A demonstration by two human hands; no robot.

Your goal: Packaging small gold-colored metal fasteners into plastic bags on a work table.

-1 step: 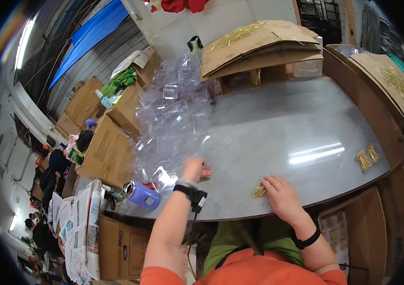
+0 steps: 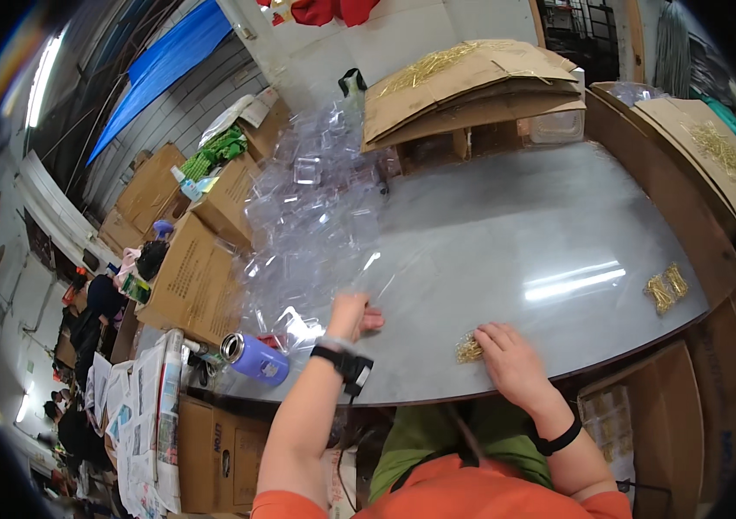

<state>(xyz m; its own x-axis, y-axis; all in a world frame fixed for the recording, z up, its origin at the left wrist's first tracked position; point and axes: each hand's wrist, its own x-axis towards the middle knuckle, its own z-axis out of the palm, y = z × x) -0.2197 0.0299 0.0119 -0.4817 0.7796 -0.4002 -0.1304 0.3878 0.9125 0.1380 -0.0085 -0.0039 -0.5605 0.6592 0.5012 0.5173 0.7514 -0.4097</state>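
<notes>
The right hand (image 2: 511,359) is touching gold pieces (image 2: 467,349); sliding risks scattering them. I'm not seeing its grip clearly.

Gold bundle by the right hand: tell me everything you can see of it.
The gold bundle is a small clump of thin, shiny, metallic-looking pieces, perhaps in clear plastic, though too small to tell. It lies on the grey tabletop, near the person's edge, just left of the right hand, whose fingers overlap its right side and appear to touch it.
</notes>
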